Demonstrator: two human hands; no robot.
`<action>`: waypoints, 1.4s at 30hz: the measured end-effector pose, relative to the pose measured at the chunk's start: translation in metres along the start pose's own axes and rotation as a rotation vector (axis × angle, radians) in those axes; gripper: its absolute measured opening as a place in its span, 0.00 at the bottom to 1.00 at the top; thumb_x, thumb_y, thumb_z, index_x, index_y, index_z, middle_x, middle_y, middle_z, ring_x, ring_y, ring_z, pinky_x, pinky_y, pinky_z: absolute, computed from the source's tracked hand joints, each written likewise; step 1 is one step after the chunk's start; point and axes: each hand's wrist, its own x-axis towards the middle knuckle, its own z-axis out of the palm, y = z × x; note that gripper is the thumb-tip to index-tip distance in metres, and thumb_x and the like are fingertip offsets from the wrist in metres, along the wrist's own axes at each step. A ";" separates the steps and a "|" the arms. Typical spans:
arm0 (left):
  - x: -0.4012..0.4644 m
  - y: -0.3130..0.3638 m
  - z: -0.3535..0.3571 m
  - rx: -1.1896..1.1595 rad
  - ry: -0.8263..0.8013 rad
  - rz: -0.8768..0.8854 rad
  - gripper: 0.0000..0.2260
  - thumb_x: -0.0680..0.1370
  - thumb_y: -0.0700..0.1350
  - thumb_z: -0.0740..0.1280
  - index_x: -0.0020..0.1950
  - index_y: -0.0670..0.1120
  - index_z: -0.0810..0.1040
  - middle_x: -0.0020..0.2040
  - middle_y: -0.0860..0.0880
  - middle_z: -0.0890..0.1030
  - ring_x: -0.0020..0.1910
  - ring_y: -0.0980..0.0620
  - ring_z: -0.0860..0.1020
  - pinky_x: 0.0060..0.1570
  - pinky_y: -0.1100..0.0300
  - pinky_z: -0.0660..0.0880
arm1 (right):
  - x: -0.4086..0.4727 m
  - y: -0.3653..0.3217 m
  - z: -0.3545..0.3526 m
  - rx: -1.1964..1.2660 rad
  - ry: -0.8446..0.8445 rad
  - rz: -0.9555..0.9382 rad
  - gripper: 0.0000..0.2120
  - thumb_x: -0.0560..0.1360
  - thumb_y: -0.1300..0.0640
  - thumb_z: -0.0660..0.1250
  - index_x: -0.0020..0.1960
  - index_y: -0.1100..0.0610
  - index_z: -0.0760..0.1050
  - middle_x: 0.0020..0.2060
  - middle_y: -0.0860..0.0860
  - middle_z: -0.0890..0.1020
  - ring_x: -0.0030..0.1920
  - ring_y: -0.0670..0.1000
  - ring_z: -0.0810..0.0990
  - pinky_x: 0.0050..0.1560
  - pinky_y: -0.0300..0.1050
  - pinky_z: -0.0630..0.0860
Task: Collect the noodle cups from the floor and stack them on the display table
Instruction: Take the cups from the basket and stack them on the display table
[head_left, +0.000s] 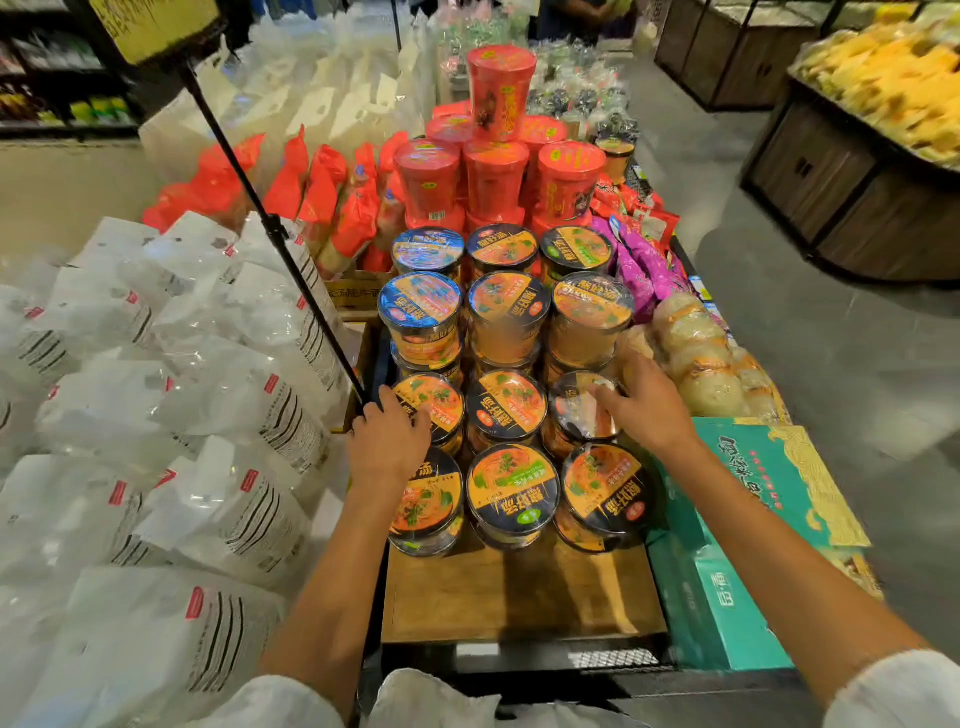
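Several black-and-orange noodle cups (511, 493) stand in rows on the wooden display table (519, 597), some stacked two high. My left hand (387, 441) curls over the left edge of the second-row left cup (434, 402). Spread on the lid of the second-row right cup (574, 415), the fingers of my right hand (647, 408) grip its right rim. Behind these rows are blue-lidded cups (420, 306) and a pyramid of tall red cups (498, 93). The floor near me and any cups on it are out of view.
White plastic bags (208, 415) fill the left side. A black sign pole (270, 228) slants down to just beside my left hand. Green boxes (753, 519), round wrapped cakes (696, 353) and purple packets (644, 265) line the table's right. A wooden bin (857, 182) stands across the aisle.
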 end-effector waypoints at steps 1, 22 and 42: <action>-0.002 -0.001 -0.002 0.013 0.004 0.011 0.35 0.85 0.62 0.56 0.84 0.40 0.54 0.77 0.34 0.67 0.75 0.33 0.68 0.71 0.38 0.68 | -0.008 -0.002 0.000 -0.069 -0.002 -0.003 0.23 0.79 0.49 0.72 0.70 0.57 0.72 0.62 0.57 0.80 0.64 0.60 0.77 0.58 0.52 0.73; -0.264 -0.122 -0.032 0.181 0.306 -0.143 0.23 0.84 0.56 0.61 0.76 0.47 0.72 0.69 0.43 0.77 0.68 0.38 0.74 0.67 0.42 0.70 | -0.169 -0.133 0.084 -0.296 -0.378 -0.724 0.29 0.82 0.38 0.62 0.76 0.54 0.72 0.71 0.55 0.77 0.72 0.59 0.74 0.69 0.55 0.73; -0.603 -0.232 0.088 -0.075 0.257 -0.997 0.18 0.85 0.56 0.60 0.68 0.46 0.76 0.61 0.44 0.79 0.60 0.42 0.77 0.60 0.47 0.76 | -0.419 -0.139 0.228 -0.406 -1.158 -1.024 0.27 0.82 0.42 0.66 0.77 0.54 0.71 0.67 0.53 0.79 0.70 0.55 0.75 0.68 0.52 0.74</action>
